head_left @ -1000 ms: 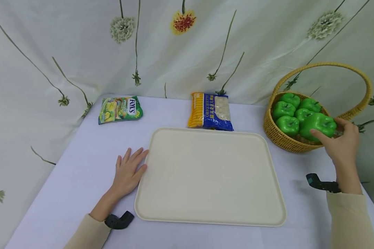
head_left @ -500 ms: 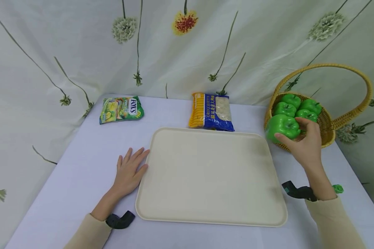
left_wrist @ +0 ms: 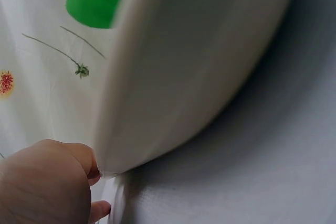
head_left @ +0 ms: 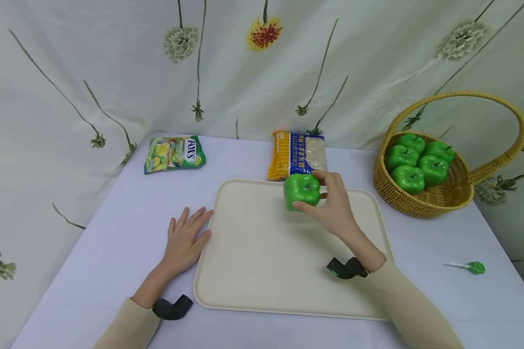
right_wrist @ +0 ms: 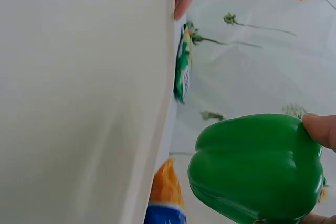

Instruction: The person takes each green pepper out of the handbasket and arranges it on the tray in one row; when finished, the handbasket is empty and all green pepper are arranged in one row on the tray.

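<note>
My right hand [head_left: 332, 206] grips a green bell pepper [head_left: 302, 190] between thumb and fingers, above the far middle part of a cream tray [head_left: 262, 261]. In the right wrist view the same bell pepper [right_wrist: 257, 166] shows its smooth, lobed side, with fingertips at its right end. Fingers spread, my left hand [head_left: 185, 240] rests on the table with its fingertips at the tray's left rim. The left wrist view catches that hand [left_wrist: 47, 182] beside the tray's edge. Several more green peppers [head_left: 408, 179] lie in a wicker basket [head_left: 419, 209] at the right.
A green candy bag marked FOX'S [head_left: 174, 154] lies at the back left. Behind the tray is a yellow and blue bag of orecchiette pasta [head_left: 297, 154]. A green lollipop [head_left: 476, 267] lies right of the tray. The basket's tall handle [head_left: 458, 93] arches upward.
My right hand has carried the bell pepper out of the basket and leftward over the tray. The lollipop has come into full view. My left hand stays at the tray's left rim.
</note>
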Demonstrator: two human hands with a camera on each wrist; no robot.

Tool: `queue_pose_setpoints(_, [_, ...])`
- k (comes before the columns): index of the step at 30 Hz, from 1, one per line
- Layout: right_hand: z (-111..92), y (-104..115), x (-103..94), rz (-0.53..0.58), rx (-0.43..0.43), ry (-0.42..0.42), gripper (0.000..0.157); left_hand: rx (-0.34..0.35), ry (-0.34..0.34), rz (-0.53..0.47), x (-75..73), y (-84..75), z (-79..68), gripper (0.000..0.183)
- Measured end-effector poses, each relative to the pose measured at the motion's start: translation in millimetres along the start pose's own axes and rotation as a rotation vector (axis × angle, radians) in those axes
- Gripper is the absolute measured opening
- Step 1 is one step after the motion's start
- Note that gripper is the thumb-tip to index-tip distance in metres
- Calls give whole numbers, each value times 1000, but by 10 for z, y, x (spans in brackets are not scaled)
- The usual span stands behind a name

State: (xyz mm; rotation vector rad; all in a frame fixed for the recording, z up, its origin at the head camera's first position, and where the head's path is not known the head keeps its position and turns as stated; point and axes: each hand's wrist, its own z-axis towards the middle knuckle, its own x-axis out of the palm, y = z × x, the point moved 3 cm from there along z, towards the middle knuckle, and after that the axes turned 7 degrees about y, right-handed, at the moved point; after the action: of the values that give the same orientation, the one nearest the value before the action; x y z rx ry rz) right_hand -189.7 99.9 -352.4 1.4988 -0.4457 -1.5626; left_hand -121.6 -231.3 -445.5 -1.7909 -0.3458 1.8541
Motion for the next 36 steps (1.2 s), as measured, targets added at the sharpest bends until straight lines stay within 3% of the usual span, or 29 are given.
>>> queue_pose_setpoints(9, [248,473,775,7,-54,125,79,-10,7,-3,5,-12,-6,48])
queue_pose_setpoints(16, [368,638,1159,-15,-15,158,76,-26,31,4,6,-7,-3,48])
queue_pose_setpoints(25, [413,667,1389,-86,-16,153,75,-24,30,-4,22,15,9,49])
queue_pose_setpoints(36, [361,668,1433,-87,-41,199,78,-15,19,-4,16,11,8,49])
